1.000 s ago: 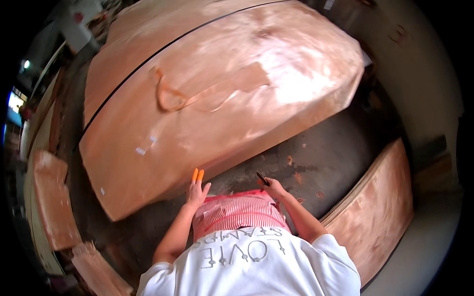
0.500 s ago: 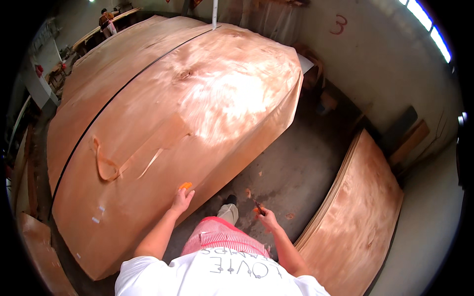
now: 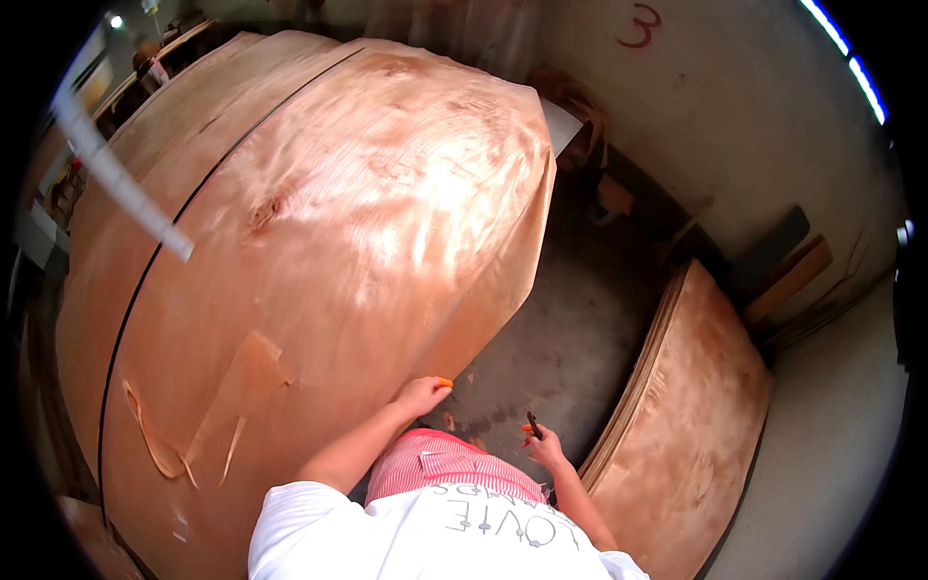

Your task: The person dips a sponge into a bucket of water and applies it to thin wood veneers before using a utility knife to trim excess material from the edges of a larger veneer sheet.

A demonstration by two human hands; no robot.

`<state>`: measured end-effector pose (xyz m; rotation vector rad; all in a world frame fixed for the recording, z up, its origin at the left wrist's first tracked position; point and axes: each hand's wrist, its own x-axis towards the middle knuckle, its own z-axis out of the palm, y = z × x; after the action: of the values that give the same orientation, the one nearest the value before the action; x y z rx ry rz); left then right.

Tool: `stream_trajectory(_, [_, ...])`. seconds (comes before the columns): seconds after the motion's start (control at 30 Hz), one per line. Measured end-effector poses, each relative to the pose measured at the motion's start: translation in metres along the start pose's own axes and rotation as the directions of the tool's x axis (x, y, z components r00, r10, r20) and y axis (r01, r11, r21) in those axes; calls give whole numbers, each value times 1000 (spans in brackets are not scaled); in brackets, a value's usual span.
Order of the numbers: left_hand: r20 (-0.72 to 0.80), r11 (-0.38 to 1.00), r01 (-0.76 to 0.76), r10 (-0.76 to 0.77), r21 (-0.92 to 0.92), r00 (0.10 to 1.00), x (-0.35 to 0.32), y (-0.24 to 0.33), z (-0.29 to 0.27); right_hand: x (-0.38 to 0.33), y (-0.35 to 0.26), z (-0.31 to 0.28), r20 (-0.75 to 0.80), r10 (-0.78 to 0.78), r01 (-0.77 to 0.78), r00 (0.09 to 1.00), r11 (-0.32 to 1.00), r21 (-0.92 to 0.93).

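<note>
A large stack of thin wood veneer sheets [image 3: 319,319] fills the left and middle of the view, its top sheet wavy and shiny. My left hand [image 3: 420,395] is at its near right edge, fingers drawn together, with bright orange [image 3: 444,383] at the fingertips. Whether they grip the sheet's edge is hidden. My right hand [image 3: 547,448] is closed around a short dark tool [image 3: 534,423], held over the floor right of the stack; its blade or tip is too small to make out. Orange also shows at that hand's fingers. Torn veneer strips [image 3: 232,396] lie on the stack.
A lower veneer stack [image 3: 686,416] stands at the right beside the wall. Grey floor [image 3: 580,309] with scraps runs between the stacks. A dark line [image 3: 145,275] crosses the big stack, with a blurred white pole [image 3: 126,184] above it. Another person [image 3: 150,70] is at the far left.
My left hand has moved right along the stack's edge. My right hand has shifted slightly right and lower, still holding the dark tool. The view has swung, and the white pole appears farther left.
</note>
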<state>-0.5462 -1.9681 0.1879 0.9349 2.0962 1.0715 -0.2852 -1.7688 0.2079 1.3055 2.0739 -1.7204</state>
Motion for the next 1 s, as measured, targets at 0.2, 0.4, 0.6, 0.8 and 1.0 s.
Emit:
stream_trajectory(0.2, [217, 997, 32, -46, 70, 975, 92, 31, 21, 126, -9, -60, -97, -169, 180, 981, 977, 118])
stream_trajectory(0.4, [176, 963, 269, -270, 26, 947, 149, 19, 39, 287, -82, -140, -143, -242, 245, 960, 970, 0])
stream_trajectory(0.6, [-104, 868, 489, -496, -88, 862, 226, 51, 60, 484, -182, -193, -290, -245, 229, 925, 969, -88])
stream_trajectory(0.8, [-96, 843, 516, -532, -151, 841, 306, 124, 83, 609, -258, -205, -276, -322, 337, 906, 941, 7])
stream_trajectory(1.0, [-228, 830, 511, -554, -222, 800, 345, 145, 90, 655, -300, -205, -179, -270, 302, 946, 934, 192])
